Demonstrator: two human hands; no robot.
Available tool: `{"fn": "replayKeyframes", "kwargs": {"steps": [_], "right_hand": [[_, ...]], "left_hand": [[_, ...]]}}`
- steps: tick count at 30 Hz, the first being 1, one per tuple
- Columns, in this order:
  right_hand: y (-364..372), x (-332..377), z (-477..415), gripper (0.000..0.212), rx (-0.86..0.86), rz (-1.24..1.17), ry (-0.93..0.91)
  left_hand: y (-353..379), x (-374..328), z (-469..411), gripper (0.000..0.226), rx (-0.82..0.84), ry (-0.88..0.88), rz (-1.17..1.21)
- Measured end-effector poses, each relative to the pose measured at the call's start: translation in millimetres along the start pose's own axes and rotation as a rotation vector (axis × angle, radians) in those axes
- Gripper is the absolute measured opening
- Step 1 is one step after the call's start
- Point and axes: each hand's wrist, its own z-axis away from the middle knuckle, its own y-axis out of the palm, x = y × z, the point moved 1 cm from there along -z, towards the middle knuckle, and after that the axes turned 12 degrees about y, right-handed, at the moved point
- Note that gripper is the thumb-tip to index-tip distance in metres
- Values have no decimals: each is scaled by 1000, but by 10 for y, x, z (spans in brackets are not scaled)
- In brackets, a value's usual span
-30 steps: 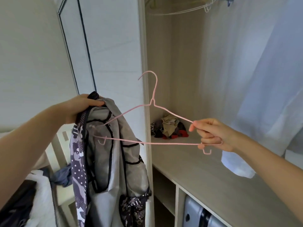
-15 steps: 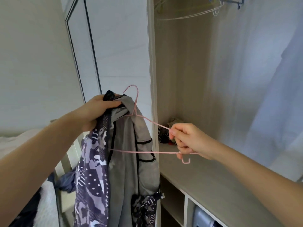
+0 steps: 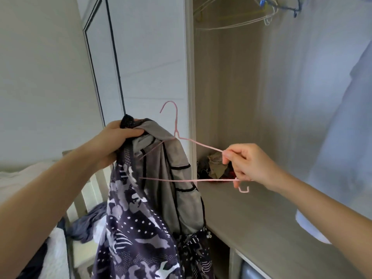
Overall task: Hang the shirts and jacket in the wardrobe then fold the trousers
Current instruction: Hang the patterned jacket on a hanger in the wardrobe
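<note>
My left hand (image 3: 114, 140) grips the jacket (image 3: 161, 188) by its collar; my right hand (image 3: 248, 165) pinches the pink hanger (image 3: 193, 142), whose far end sits inside the jacket.

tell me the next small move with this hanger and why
Probably push the pink hanger further left into the jacket: its left end is already inside, held at the collar by the left hand, while the right hand grips the bare right end.

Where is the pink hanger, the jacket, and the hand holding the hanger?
pink hanger (image 3: 176, 117), head view, on its neck below the hook.
jacket (image 3: 173, 158), head view, on its grey lining.
right hand (image 3: 246, 165), head view, on its back.
</note>
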Motion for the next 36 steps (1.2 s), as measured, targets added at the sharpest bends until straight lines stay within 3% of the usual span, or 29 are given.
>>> {"fn": "replayKeyframes", "kwargs": {"steps": [4,7,12,15,17,19,21,23,28,33,36], "right_hand": [[219,-100,68,29,-75,-127,-76],[394,-215,125,28,-188,-183,-112],[353,-205,168,27,-370,-190,-237],[267,-209,215,26,-381,-233,-277],[250,-183,241,25,-375,-255,-299],[264,-145,254,26,-363,-277,-306],[280,-95,253,28,-358,-289,-318],[275,-77,256,28,-353,-283,-331],[160,-169,267,27,-416,-135,-328],[-23,-231,104,23,-575,-28,-198],[-84,-178,-17,14,-606,51,-154]], "left_hand": [[254,-46,86,24,224,77,157],[410,-178,119,30,395,171,104],[445,-468,84,15,583,349,-496],[319,-569,-4,41,589,354,-905],[249,-598,-92,58,492,370,-1135],[266,-603,-173,71,375,506,-1295],[353,-582,-256,90,394,638,-1379],[443,-565,-319,84,450,628,-1343],[442,-500,-333,53,602,455,-823],[455,-350,-229,70,624,157,-258],[584,-241,-237,85,410,121,-276]]}}
